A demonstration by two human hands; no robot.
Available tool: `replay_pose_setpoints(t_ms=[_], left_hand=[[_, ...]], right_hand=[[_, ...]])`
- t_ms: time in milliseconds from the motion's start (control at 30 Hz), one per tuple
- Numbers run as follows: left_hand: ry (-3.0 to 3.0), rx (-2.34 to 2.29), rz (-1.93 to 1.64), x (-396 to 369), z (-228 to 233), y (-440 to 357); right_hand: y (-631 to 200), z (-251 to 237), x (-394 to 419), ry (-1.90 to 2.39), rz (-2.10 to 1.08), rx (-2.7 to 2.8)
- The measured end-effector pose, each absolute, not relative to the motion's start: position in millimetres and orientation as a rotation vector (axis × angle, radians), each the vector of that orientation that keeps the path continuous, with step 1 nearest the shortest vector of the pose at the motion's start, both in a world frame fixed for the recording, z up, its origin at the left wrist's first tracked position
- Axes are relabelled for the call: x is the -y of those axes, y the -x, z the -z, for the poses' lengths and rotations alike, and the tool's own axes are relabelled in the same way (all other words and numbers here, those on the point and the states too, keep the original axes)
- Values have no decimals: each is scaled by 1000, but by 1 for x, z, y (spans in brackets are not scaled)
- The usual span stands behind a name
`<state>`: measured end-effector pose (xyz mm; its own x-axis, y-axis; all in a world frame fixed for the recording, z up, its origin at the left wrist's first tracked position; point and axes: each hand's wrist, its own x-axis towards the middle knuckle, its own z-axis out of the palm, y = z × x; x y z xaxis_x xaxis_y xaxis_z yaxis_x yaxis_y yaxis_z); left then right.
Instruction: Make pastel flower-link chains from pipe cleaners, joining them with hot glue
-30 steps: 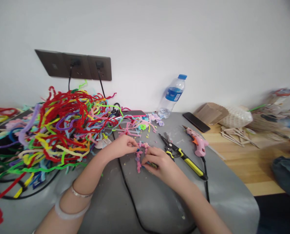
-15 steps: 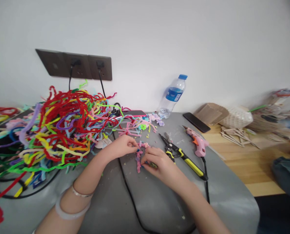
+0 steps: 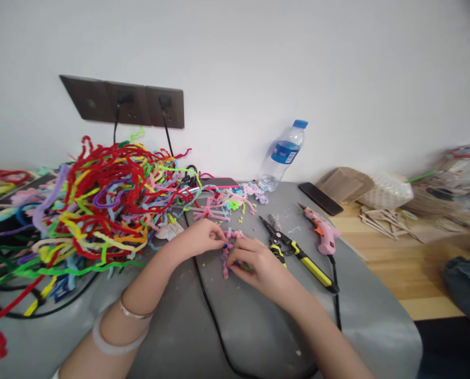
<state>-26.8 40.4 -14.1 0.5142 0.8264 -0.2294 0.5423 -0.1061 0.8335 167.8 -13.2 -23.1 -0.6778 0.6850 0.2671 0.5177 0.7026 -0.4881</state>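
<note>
My left hand (image 3: 201,239) and my right hand (image 3: 256,260) meet at the middle of a grey table (image 3: 258,326). Between them lies a pink and blue twisted pipe-cleaner piece (image 3: 226,259). The left fingertips pinch its upper end. The right fingers close on its middle, where a small green bit shows. A big tangled heap of coloured pipe cleaners (image 3: 100,205) rises just left of the left hand.
Yellow-handled pliers (image 3: 298,255) and a pink glue gun (image 3: 321,234) lie right of my hands. Behind are small pastel pipe-cleaner shapes (image 3: 235,202), a water bottle (image 3: 282,155), a black phone (image 3: 319,198) and wall sockets (image 3: 128,102). A black cable (image 3: 211,316) crosses the table.
My right hand has drawn slightly closer to the left one over the pink piece. The view has shifted a little; nothing else moved.
</note>
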Motion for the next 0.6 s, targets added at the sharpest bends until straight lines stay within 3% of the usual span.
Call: replay_pose_setpoints(t_ms=[600], left_hand=[[-1800,-1157,-337,-40,13,27]], right_hand=[[-172,26,10,911,-568,2449]])
